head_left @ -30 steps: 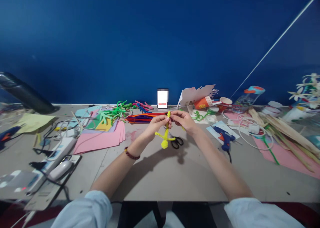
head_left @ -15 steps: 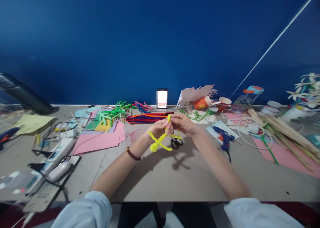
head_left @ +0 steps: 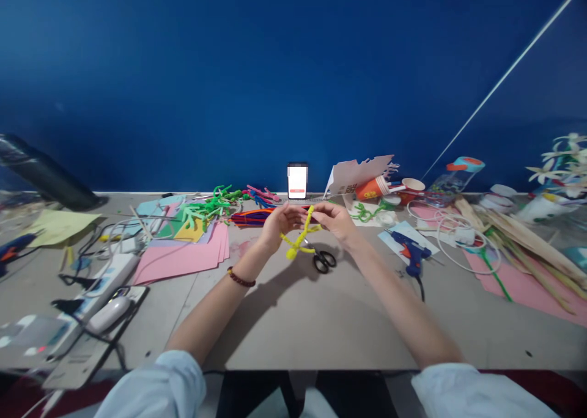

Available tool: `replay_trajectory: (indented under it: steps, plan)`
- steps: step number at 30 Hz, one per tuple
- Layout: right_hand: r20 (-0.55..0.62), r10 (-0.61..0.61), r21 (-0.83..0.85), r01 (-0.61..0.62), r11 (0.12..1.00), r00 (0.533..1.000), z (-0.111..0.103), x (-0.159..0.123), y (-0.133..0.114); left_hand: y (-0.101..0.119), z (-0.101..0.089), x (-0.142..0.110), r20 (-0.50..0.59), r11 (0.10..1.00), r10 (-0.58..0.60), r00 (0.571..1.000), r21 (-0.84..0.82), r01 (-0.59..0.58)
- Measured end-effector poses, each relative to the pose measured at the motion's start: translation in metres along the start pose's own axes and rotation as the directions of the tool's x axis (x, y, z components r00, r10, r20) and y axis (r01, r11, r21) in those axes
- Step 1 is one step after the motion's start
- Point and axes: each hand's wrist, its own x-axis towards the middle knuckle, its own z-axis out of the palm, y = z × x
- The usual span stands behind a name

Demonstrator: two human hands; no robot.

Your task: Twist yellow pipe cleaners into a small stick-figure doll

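A yellow pipe-cleaner figure point(head_left: 300, 238) with crossed arms and a round knob at its lower end hangs above the grey table point(head_left: 293, 320). My left hand point(head_left: 278, 222) pinches it from the left and my right hand point(head_left: 337, 221) pinches its upper part from the right. Both hands are closed on it, a little apart from each other. Black-handled scissors point(head_left: 323, 260) lie on the table just below and right of the figure. A bundle of red, orange and dark pipe cleaners point(head_left: 257, 215) lies behind my left hand.
Pink and coloured paper sheets point(head_left: 186, 253) and green pipe-cleaner shapes point(head_left: 207, 207) lie at left. A phone point(head_left: 298, 181) stands against the blue wall. A blue glue gun point(head_left: 410, 253), paper cups point(head_left: 373, 189), white cords and a power strip point(head_left: 107, 277) lie around.
My hands have drawn slightly apart and the yellow figure has turned between them; its knob end, which swung out to the left, now hangs closer under my hands.
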Motion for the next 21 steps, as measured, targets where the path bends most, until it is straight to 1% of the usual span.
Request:
replay_trajectory:
  steps: [1,3,5,6,7,9,11,14,17,19,21]
  plan:
    - [-0.032,-0.044,-0.049,0.042,0.998,0.999,0.000,0.000,0.001,0.002,-0.003,0.001,-0.030,0.998,0.039,0.999,0.050,-0.037]
    - [-0.089,-0.134,-0.152,0.119,0.981,0.987,0.001,0.001,0.002,0.005,-0.005,0.001,-0.078,0.963,0.177,0.981,0.218,-0.157]
    - [-0.123,-0.189,-0.213,0.160,0.964,0.974,0.002,0.001,0.005,0.005,-0.003,-0.002,-0.066,0.862,0.328,0.942,0.430,-0.270]
    - [-0.129,-0.196,-0.217,0.165,0.962,0.972,0.003,0.001,0.006,0.005,0.000,-0.004,-0.035,0.791,0.385,0.922,0.527,-0.310]
    - [-0.128,-0.191,-0.208,0.162,0.964,0.973,0.003,0.002,0.008,0.003,0.002,-0.006,0.009,0.727,0.411,0.912,0.600,-0.334]
    - [-0.119,-0.167,-0.181,0.144,0.973,0.979,0.004,0.001,0.010,-0.001,0.008,-0.010,0.095,0.639,0.409,0.908,0.681,-0.358]
    - [-0.114,-0.149,-0.165,0.129,0.978,0.982,0.006,0.001,0.011,-0.006,0.011,-0.013,0.092,0.570,0.418,0.904,0.748,-0.340]
    - [-0.110,-0.137,-0.154,0.119,0.981,0.984,0.008,0.000,0.011,-0.012,0.010,-0.014,0.062,0.499,0.464,0.884,0.806,-0.319]
    - [-0.088,-0.141,-0.176,0.124,0.976,0.986,0.006,0.000,0.009,-0.014,0.008,-0.013,0.101,0.435,0.484,0.869,0.835,-0.339]
    - [-0.062,-0.170,-0.228,0.151,0.962,0.984,0.002,0.000,0.007,-0.012,0.007,-0.012,0.128,0.438,0.469,0.874,0.825,-0.356]
    - [-0.021,-0.197,-0.282,0.184,0.942,0.980,-0.004,0.001,0.004,-0.010,0.008,-0.012,0.133,0.515,0.428,0.894,0.777,-0.362]
